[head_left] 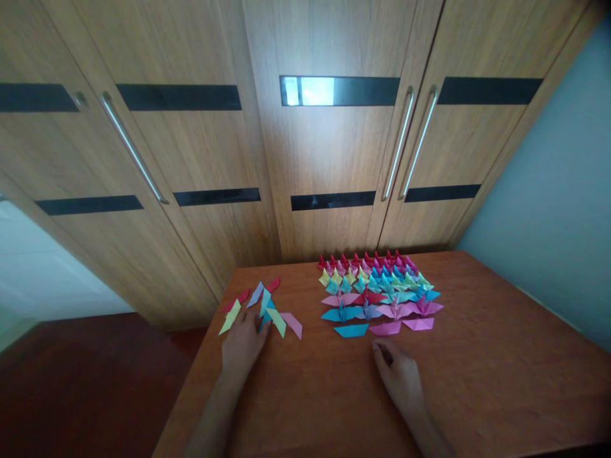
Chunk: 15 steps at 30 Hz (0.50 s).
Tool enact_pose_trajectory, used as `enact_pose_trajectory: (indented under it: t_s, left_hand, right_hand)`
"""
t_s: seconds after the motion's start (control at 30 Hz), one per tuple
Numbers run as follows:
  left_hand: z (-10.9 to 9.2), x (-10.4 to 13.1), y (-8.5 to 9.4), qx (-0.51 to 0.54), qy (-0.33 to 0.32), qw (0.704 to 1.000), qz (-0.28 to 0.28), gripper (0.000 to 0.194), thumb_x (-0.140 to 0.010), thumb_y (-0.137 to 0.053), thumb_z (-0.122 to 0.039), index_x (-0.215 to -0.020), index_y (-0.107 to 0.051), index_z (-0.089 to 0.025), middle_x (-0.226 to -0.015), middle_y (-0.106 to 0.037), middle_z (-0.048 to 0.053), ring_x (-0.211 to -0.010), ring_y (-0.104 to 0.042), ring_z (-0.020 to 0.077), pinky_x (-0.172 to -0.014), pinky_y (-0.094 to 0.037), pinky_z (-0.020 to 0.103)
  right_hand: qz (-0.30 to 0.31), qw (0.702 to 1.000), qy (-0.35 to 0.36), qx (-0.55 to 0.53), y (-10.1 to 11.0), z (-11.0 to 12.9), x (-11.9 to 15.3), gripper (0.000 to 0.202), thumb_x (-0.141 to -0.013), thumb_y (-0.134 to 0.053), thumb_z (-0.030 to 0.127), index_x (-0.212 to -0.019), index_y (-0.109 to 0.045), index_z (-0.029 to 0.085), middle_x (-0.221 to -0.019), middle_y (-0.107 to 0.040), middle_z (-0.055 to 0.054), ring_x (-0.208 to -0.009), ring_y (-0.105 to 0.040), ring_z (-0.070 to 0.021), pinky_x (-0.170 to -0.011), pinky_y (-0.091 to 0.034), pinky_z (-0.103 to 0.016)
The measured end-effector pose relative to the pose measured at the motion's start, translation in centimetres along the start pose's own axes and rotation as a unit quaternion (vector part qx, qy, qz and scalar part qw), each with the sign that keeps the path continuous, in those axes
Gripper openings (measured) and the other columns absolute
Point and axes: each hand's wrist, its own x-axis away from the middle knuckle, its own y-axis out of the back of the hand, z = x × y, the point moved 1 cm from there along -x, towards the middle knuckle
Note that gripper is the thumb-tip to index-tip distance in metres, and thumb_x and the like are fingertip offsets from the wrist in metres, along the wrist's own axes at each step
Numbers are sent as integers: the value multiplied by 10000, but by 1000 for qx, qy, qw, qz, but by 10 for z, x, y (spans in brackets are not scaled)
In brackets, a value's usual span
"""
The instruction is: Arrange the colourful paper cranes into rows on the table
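My left hand (pixel 244 343) reaches into a loose group of folded paper pieces at the table's left, fingers apart over a blue piece (pixel 265 320). Around it lie a yellow piece (pixel 230 317), a second yellow one (pixel 276 322) and a pink one (pixel 293 325). My right hand (pixel 397 372) rests on the table with fingers curled together; whether they hold anything is hidden. Just above it lie flat folded pieces in a row: blue (pixel 351 331), magenta (pixel 386 328) and pink (pixel 419 324). Behind them stand several rows of colourful paper cranes (pixel 342 312).
The brown wooden table (pixel 482 356) backs onto a wooden wardrobe (pixel 329 146) with metal handles and dark strips. A pale blue wall (pixel 548 216) is at the right. Dark reddish floor (pixel 86 388) shows past the table's left edge.
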Motion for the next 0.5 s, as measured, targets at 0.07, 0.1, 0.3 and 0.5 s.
enact_pose_trajectory:
  t_s: [0.07,0.1,0.3,0.5]
  left_hand:
    - [0,-1,-3,-22,8,1000,18,309,-850,-461,-452,-993,-584,-206,-1076,-597,100,-934,-588,254,-691,-455,321]
    - [-1,-2,-4,-27,9,999,23,304,-852,-457,-453,-968,-590,-206,-1074,-595,100,-936,-586,254,-690,-453,319]
    - [-2,2,-5,-10,0,1000,-6,217,-860,-450,-381,-886,-585,-213,-1016,-618,79,-887,-600,229,-677,-444,295]
    - [5,5,-4,35,47,998,-3,156,-832,-489,-340,-911,-576,-237,-847,-668,38,-759,-632,225,-593,-408,264]
  right_hand:
    - [9,1000,1,7,0,1,0,315,-851,-404,423,-876,-653,231,-843,-706,-51,-722,-658,-207,-644,-483,-281]
    - [14,1000,-1,11,0,1,0,319,-854,-399,430,-877,-650,234,-858,-706,-51,-741,-659,-211,-658,-485,-286]
    - [29,1000,-10,1,-1,-1,0,325,-863,-385,431,-891,-645,238,-886,-704,-43,-765,-657,-209,-702,-491,-297]
    - [13,999,-20,-23,1,2,0,300,-828,-436,435,-857,-668,246,-840,-708,-29,-719,-651,-205,-633,-484,-285]
